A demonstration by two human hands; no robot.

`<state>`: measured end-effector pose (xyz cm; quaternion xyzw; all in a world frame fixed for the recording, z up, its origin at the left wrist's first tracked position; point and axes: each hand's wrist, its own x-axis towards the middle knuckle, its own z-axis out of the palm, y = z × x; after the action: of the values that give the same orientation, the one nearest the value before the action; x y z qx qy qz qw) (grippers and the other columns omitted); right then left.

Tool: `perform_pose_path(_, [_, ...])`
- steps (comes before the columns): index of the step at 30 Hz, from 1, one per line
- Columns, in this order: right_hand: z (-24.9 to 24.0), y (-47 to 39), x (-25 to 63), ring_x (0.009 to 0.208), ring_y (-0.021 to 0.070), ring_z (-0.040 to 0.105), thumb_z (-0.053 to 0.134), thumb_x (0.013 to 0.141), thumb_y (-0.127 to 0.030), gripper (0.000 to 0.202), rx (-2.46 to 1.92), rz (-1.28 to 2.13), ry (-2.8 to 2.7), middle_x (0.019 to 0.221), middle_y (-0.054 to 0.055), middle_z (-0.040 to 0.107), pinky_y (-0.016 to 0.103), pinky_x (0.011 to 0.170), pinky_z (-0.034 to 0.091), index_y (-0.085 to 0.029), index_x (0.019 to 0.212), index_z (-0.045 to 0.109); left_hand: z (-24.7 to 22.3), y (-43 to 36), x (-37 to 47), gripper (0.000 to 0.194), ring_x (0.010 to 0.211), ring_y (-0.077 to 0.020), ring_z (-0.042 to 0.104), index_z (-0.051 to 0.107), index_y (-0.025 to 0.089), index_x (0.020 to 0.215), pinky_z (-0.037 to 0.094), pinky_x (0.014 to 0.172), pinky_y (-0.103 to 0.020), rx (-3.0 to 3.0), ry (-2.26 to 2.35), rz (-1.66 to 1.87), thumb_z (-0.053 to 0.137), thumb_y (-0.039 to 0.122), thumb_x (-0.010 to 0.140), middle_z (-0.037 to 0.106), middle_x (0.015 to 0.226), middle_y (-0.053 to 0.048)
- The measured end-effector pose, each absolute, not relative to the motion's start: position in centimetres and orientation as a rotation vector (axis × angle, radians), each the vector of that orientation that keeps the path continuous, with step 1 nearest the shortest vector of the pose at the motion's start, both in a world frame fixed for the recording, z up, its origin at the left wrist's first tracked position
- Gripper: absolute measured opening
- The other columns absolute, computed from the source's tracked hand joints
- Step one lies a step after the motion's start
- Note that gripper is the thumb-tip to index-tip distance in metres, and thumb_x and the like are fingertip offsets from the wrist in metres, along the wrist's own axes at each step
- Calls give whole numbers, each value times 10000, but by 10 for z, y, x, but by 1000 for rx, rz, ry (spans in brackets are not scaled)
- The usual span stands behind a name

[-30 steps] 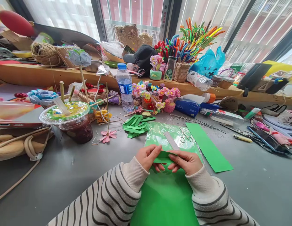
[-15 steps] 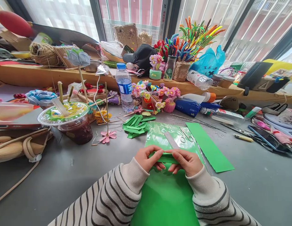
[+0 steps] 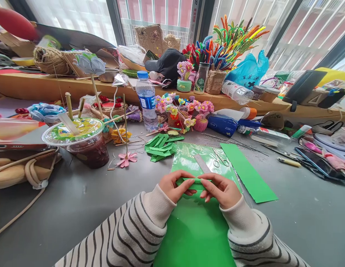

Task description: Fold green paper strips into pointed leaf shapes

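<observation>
Between my two hands is a small folded strip of green paper (image 3: 197, 184). My left hand (image 3: 176, 186) pinches its left part, thumb on top, and my right hand (image 3: 221, 188) pinches the right part the same way. Below them lies a large green sheet (image 3: 199, 233). Just beyond my hands, a clear plastic sleeve (image 3: 186, 155) carries a ruler (image 3: 201, 163) and scissors (image 3: 220, 158). A pile of folded green paper pieces (image 3: 160, 147) sits to the far left of the sleeve. On the right lies a long green paper strip (image 3: 249, 172).
A lidded drink cup (image 3: 89, 152) and a pink paper flower on a stick (image 3: 127, 159) stand at the left. Behind are a water bottle (image 3: 147, 102), crocheted flowers (image 3: 186, 111) and a blue tissue pack (image 3: 222, 125). At the right lies a phone (image 3: 319, 163).
The folded green strip has turned flatter, and both thumbs now press closer together along its upper edge. My hands stay over the same spot.
</observation>
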<state>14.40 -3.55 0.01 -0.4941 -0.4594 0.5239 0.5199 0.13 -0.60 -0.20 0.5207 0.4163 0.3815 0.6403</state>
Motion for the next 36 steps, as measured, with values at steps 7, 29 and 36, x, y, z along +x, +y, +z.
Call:
perform_pose_path(7, [0,-35,144,382,96,543,610,599,-271,199,-1187,1256,-1096,443,-10,572,180,368,464,-118,726,601,-2,-5,1,245,546,-183,606,567,100,733,511,556,-282,1131,916,878,587,299,591,594,606,-25])
perform_pose_path(29, [-1,-35,143,371,98,567,639,558,-258,166,-1262,1306,-951,418,-1,598,134,351,467,-107,627,632,-8,-5,1,239,550,-193,606,565,110,744,505,531,-288,1266,925,852,572,302,602,584,620,-32])
perform_pose_path(36, [7,-35,157,513,156,618,589,621,-288,188,-1188,1374,-964,622,24,642,191,420,513,-144,726,649,1,-2,-2,261,514,-156,598,557,99,706,495,500,-241,1065,917,845,625,291,543,584,571,-4])
